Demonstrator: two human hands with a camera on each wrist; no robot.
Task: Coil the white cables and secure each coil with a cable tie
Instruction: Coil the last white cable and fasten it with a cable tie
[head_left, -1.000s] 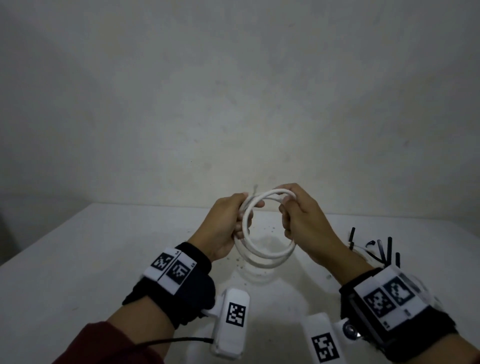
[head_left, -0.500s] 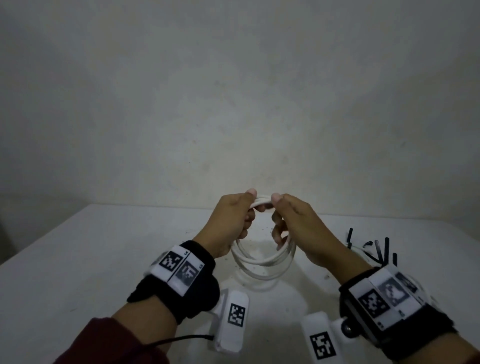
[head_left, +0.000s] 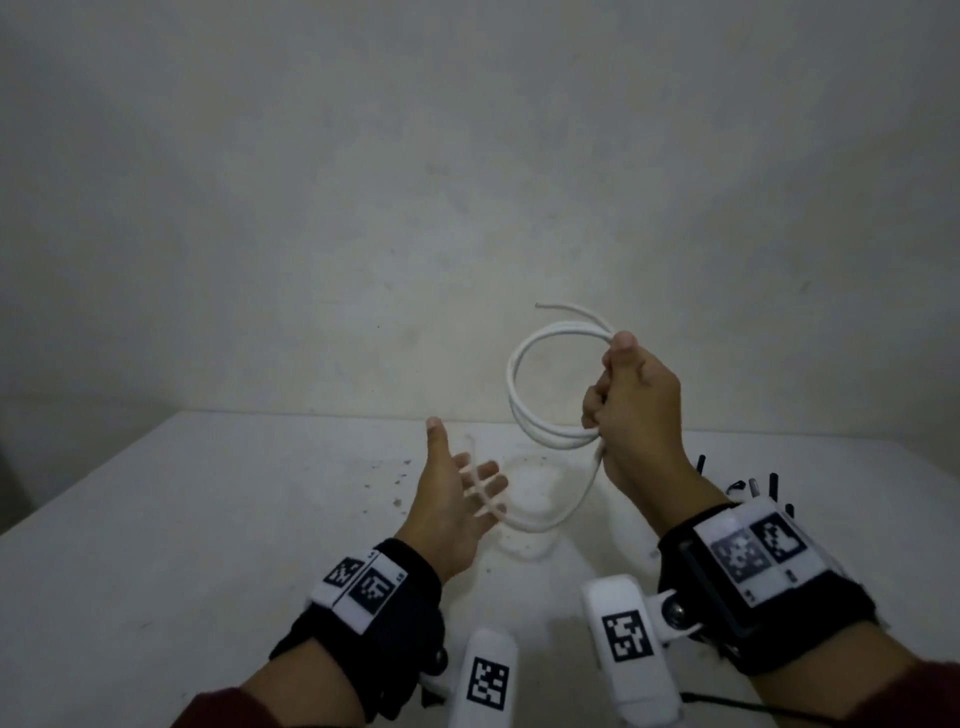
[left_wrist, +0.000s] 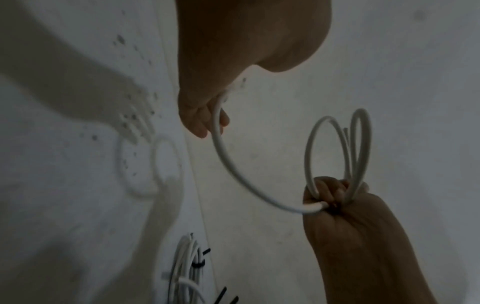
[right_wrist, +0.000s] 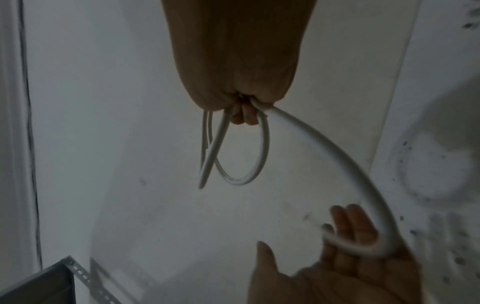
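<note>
1. White table (head_left: 182, 519): under both our hands, speckled with dark flecks just beyond our left hand.

2. Metal shelf frame (right_wrist: 78, 273): perforated angle bar, seen only from the right wrist, low and to the side of our right hand.

3. Right hand (head_left: 636, 400): raised above the table, higher than our left. Fingers curled in a fist round one side of the coil, thumb laid on top of it.

4. Left hand (head_left: 452, 493): lower, near the table, apart from our right hand. Palm up, fingers spread and nearly straight; the cable's loose tail lies across them, not gripped.

5. White cable (head_left: 519, 395): several loops standing upright from our right fist, in the air. One short end juts out above the thumb. The other tail droops from under the fist in a curve to our left fingers.

6. Finished white coils (left_wrist: 184, 265): on the table beyond our right hand, one bound with a black tie.

7. Black cable ties (head_left: 753, 486): a loose cluster on the table just past our right wrist.
</note>
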